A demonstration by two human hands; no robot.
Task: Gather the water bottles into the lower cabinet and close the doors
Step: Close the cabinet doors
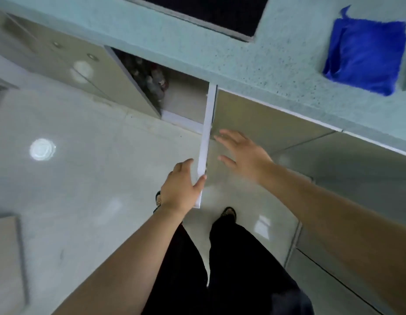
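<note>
Below the speckled countertop (254, 71), the lower cabinet (186, 98) stands open with the water bottles (152, 80) already clustered inside it, toward the left and rear of the opening. They are too blurred to count.

The open door (206, 133) is seen edge-on as a white strip. Its long axis runs from the hinge under the counter lip almost straight out toward the person, and the cabinet opening lies to its left.

The left hand (181, 189) holds the door's free end, with the thumb hooked over the white edge and the fingers (186, 163) lying against the face on the cabinet side. The right hand (243, 153) is spread flat with its fingers extended and holds nothing. It lies just beside the door's outer face, nearer the hinge, and whether the fingertips touch the panel cannot be told.

Closing appears to require swinging the door leftward across the opening. The left hand already has hold of it, and the right is placed on the pushing side.

A second panel (120, 87) left of the opening appears ajar as well.

A blue cloth (365, 57) lies on the counter, well apart from both hands.

No brand, label or writing is legible anywhere, the bottles' labels included.
</note>
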